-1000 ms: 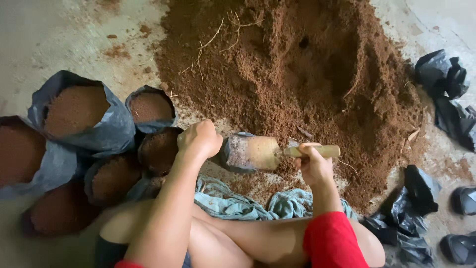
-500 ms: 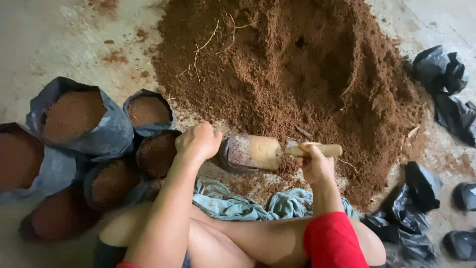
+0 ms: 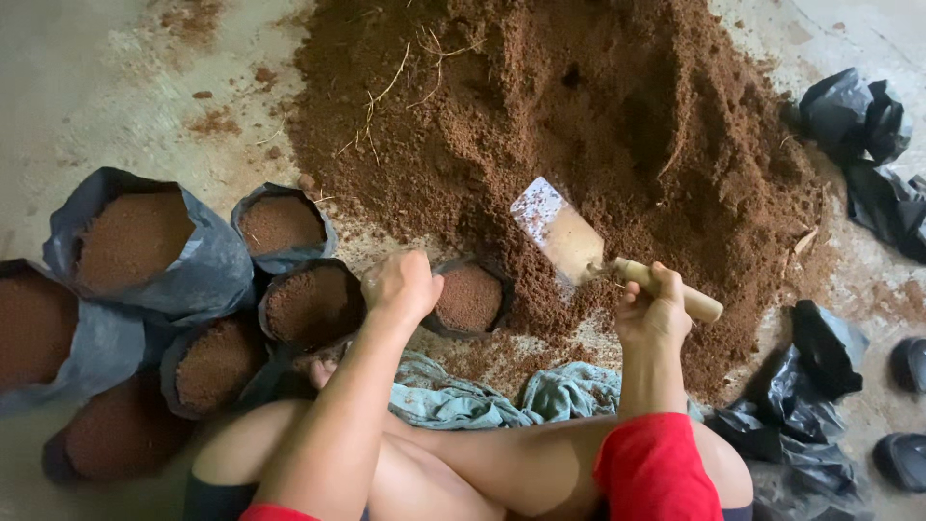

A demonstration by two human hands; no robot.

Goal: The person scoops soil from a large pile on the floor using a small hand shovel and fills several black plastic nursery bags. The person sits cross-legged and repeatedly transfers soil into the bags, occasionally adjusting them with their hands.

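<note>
My right hand (image 3: 652, 311) grips the wooden handle of a small trowel (image 3: 567, 236), whose metal blade is lifted and points up-left toward the big heap of brown soil (image 3: 579, 116). My left hand (image 3: 400, 285) holds the rim of a small black grow bag (image 3: 470, 297) that stands upright, filled with soil, just in front of the heap. The blade is empty apart from a dusting of soil. My bare knees and a crumpled teal cloth (image 3: 482, 396) lie below the hands.
Several filled black bags (image 3: 135, 241) stand clustered at the left on the concrete floor. Empty crumpled black bags (image 3: 854, 116) lie at the right edge and lower right (image 3: 820, 386). Loose soil is scattered around the heap's base.
The trowel, earlier tipped over the small bag's mouth, has lifted away to the upper right. The bag's soil-filled opening now shows. My left hand stays on the rim.
</note>
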